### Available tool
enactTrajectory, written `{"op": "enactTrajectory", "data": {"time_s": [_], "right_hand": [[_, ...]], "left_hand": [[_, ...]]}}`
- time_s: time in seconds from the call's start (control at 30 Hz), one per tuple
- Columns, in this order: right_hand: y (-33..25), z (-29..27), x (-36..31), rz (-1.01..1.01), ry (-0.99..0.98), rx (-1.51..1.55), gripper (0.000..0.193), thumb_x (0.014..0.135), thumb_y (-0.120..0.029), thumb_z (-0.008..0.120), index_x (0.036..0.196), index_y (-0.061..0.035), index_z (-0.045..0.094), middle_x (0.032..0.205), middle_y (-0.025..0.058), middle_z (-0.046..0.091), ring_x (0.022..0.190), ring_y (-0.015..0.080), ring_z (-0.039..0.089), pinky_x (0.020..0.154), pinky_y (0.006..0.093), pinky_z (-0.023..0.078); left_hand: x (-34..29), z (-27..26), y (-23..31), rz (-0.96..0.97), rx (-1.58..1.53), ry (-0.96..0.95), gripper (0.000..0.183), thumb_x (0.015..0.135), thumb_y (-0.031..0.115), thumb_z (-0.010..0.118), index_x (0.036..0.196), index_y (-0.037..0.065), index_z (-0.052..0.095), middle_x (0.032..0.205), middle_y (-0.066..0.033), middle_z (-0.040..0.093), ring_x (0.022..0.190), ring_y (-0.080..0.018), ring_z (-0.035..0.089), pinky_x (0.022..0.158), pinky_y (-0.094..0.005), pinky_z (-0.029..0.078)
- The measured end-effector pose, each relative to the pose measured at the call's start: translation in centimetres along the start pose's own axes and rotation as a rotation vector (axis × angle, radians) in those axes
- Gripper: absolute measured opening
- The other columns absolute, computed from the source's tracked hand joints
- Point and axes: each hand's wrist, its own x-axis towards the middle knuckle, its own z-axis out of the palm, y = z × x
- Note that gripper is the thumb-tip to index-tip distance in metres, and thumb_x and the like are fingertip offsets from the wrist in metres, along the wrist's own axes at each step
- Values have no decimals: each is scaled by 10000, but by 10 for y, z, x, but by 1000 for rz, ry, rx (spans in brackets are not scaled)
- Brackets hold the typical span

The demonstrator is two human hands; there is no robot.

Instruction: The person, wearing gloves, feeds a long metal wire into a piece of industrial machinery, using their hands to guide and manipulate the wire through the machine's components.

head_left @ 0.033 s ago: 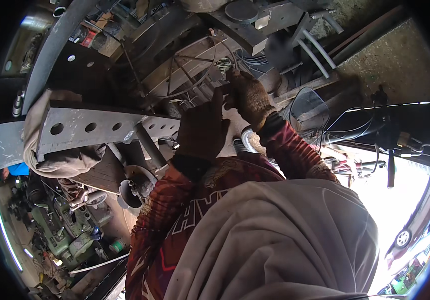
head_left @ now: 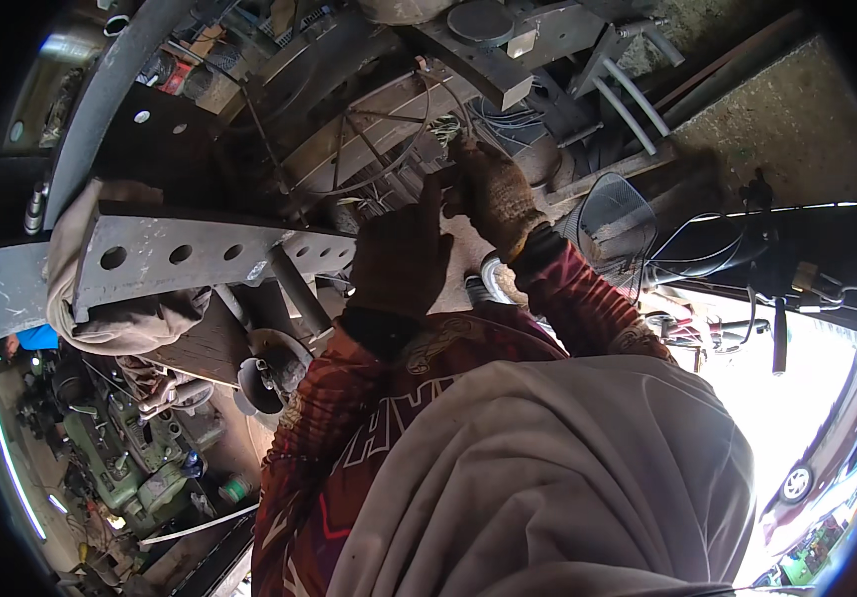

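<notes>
Both my hands wear dark, worn work gloves and meet in front of me, over a cluttered floor. My left hand [head_left: 394,261] has its back toward me, index finger stretched toward the right hand and thumb held apart; its other fingers are partly hidden. My right hand [head_left: 498,199] is closed, its fingers curled close to the left fingertip. Something small and dark seems to be between them, too shadowed to name. Just beyond the right fingers lies a bunch of thin pale strands [head_left: 445,127]. A round frame of thin metal rod [head_left: 386,184] stands beyond my left hand.
At left is a long steel bar with holes [head_left: 160,257], a beige cloth [head_left: 100,224] draped over its end. A black mesh basket [head_left: 610,224] stands at right. Heavy steel plates [head_left: 478,70] lie ahead, a green machine [head_left: 110,453] lower left, a car [head_left: 817,448] outside.
A dark rounded shape beyond my right hand is gone, baring the metal parts behind it. The car outside has shifted slightly. My hands have barely moved.
</notes>
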Motion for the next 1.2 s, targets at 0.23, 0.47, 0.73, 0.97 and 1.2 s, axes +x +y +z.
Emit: {"op": "enactTrajectory", "data": {"time_s": [0.23, 0.47, 0.73, 0.97, 1.2], "right_hand": [[9, 19, 7, -557, -125, -683, 313, 1019, -301, 527, 1117, -10, 585, 929, 139, 688, 770, 241, 697, 704, 363, 582], [41, 8, 57, -632, -176, -655, 281, 1048, -259, 446, 1085, -21, 590, 916, 110, 675, 697, 175, 661, 643, 307, 564], [-18, -34, 43, -137, -296, -258, 181, 841, -78, 683, 1002, -7, 642, 881, 112, 663, 705, 305, 639, 676, 367, 530], [19, 23, -15, -1233, -81, -1448, 372, 948, -181, 635, 1274, -7, 584, 1170, 157, 667, 1039, 255, 683, 805, 358, 563], [19, 70, -57, -653, -639, -1024, 269, 974, -178, 597, 1186, -12, 607, 984, 116, 705, 773, 169, 686, 647, 264, 551]], "left_hand": [[9, -25, -61, 184, 40, 120, 484, 925, 291, 634, 1359, 100, 535, 856, -96, 656, 774, -279, 662, 743, -463, 505], [16, -28, -74, 208, 47, 182, 352, 926, 242, 632, 1266, 160, 592, 786, -63, 640, 732, -266, 660, 660, -436, 513], [16, 10, 1, 16, 207, 191, 285, 912, 260, 584, 1164, 138, 636, 805, -31, 653, 683, -215, 655, 590, -395, 492], [-28, -12, -32, 7, -62, 311, 193, 888, 217, 582, 1011, 126, 699, 769, -67, 684, 723, -249, 680, 653, -386, 504], [-142, -37, -26, -282, -215, 459, 421, 877, 147, 605, 1284, 41, 574, 903, -114, 684, 827, -264, 703, 697, -399, 570]]}}
